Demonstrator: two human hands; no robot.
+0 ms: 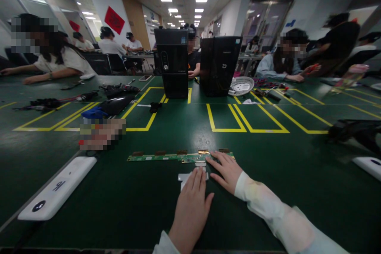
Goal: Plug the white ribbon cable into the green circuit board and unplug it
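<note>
A long, narrow green circuit board lies across the green table, with several brownish tabs along its far edge. My right hand rests palm down on the board's right part, its fingers spread. Flat over a whitish ribbon-like strip just in front of the board is my left hand, fingers stretched out and thumb apart. The strip is partly hidden beneath those fingers. A small pale connector piece shows between the left fingertips and the board.
Two black computer towers stand farther back. A white device lies at left, near cables and a blue item. Yellow tape marks rectangles on the table. A white basket sits behind right. Other people work around.
</note>
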